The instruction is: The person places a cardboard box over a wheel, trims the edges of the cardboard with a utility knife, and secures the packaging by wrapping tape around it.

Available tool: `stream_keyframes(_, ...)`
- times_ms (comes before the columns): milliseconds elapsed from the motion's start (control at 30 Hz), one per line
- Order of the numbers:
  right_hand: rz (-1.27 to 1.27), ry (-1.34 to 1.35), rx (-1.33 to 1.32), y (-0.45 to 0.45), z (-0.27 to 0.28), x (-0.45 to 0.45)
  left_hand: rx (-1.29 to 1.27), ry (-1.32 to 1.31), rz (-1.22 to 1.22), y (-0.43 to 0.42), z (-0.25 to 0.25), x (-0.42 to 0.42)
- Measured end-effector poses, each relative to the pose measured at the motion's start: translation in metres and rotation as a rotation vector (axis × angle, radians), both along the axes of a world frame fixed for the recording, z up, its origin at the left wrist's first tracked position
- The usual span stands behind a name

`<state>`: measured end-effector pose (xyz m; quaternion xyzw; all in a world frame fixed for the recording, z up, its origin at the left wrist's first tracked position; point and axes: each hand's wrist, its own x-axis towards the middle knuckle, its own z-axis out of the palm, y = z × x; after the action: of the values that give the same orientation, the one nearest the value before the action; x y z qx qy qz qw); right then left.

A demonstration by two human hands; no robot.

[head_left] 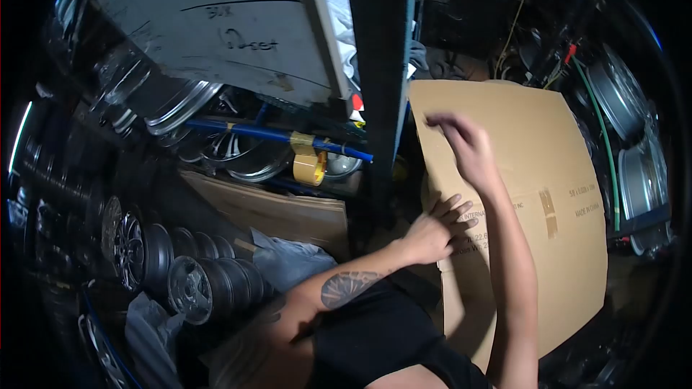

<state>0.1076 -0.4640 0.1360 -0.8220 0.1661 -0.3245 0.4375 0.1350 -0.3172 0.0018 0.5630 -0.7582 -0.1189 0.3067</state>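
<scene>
A large flat cardboard box (569, 266) with printed lettering and a strip of brown tape stands in front of me on the right. My left hand (438, 232) lies against its left part with the fingers spread, over some of the print. Higher up, my right hand (470, 151) is raised over the box's upper left area. Its fingers are bent at the knuckles and blurred, apart from one another, and nothing shows in them. My right forearm crosses in front of the box and hides part of the lettering.
A roll of brown tape (308, 169) hangs on a blue bar (267, 133). Several wheel rims (191, 289) stand at the lower left, near flat cardboard (288, 212). More rims (641, 180) sit at the right. A handwritten grey-white panel (238, 29) and a dark post (382, 65) rise ahead.
</scene>
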Motion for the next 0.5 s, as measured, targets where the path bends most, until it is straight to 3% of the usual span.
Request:
stream_keyframes(33, 0.034, -0.085, 0.089, -0.012, 0.0, 0.041, -0.019, 0.018, 0.026, 0.008, 0.001, 0.0)
stream_keyframes(67, 0.05, 0.015, 0.01, -0.016, 0.016, 0.072, -0.054, 0.041, 0.061, 0.013, -0.001, -0.001)
stream_keyframes(167, 0.167, 0.207, -0.199, -0.055, -0.015, 0.151, -0.109, 0.101, 0.091, 0.021, -0.002, -0.004)
stream_keyframes(233, 0.173, 0.293, -0.131, -0.082, -0.075, 0.212, -0.024, 0.024, 0.102, 0.024, -0.003, -0.002)
stream_keyframes(267, 0.156, 0.309, -0.107, -0.088, -0.078, 0.22, 0.013, -0.015, 0.089, 0.02, -0.003, -0.004)
stream_keyframes(400, 0.118, 0.306, -0.084, -0.063, -0.028, 0.222, 0.006, -0.258, 0.074, 0.006, 0.022, -0.012)
stream_keyframes(467, 0.115, 0.426, -0.119, -0.059, 0.002, 0.204, 0.115, 0.24, 0.073, -0.008, 0.055, -0.025)
stream_keyframes(500, 0.022, 0.402, -0.063, -0.054, 0.015, 0.185, 0.105, 0.316, 0.023, -0.023, 0.06, -0.018)
